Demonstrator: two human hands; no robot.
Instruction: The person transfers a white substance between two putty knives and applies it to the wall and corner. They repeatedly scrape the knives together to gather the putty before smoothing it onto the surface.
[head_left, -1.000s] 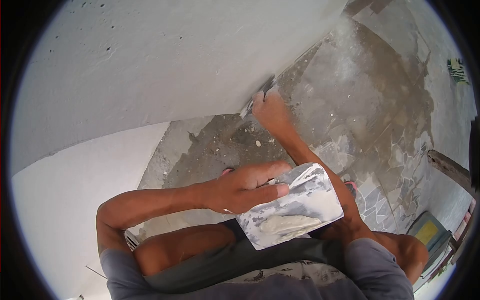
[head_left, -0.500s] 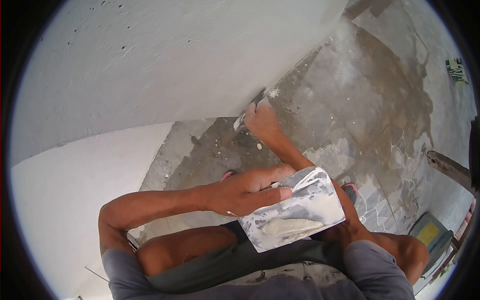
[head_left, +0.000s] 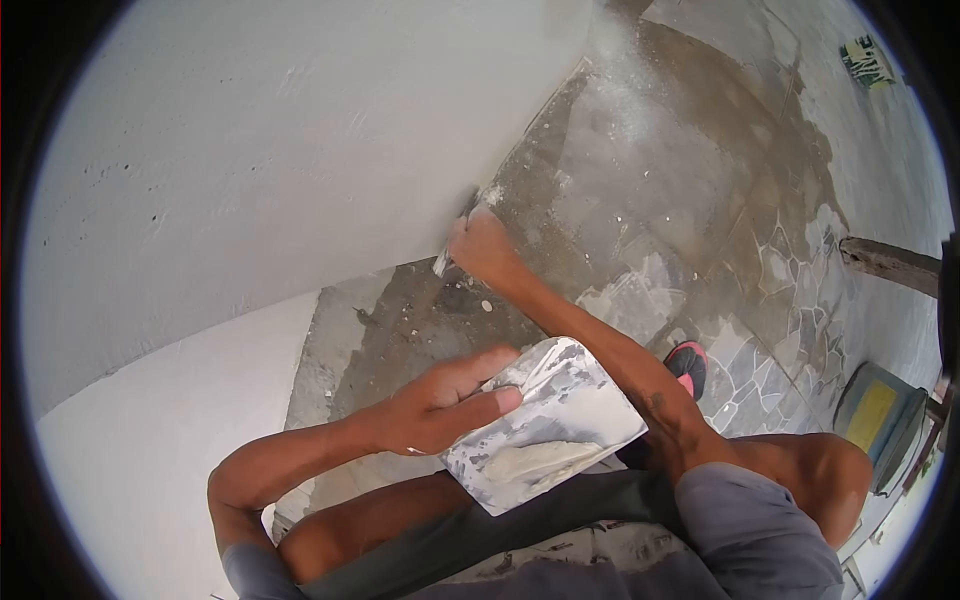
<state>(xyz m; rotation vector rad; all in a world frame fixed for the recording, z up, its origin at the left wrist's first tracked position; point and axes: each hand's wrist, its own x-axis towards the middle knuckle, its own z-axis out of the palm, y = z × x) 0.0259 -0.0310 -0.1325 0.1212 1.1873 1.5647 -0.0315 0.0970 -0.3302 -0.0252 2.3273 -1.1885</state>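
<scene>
Thumb on top, my left hand [head_left: 445, 405] clasps a paste-smeared plate [head_left: 590, 408] above my lap; farther out, my right hand [head_left: 483, 245], fingers curled tight, grips a flat blade [head_left: 441, 266] at the grey wall's [head_left: 250, 150] lower edge.

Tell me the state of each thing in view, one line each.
Left hand: closed on the spreader plate, thumb on top.
Spreader plate: smeared, loaded side up.
White paste: thick ridge on the plate.
Right hand: closed on the blade.
Blade: at the wall's foot, partly hidden.
Wall: pitted in places.
Floor: specked, darkened in patches.
</scene>
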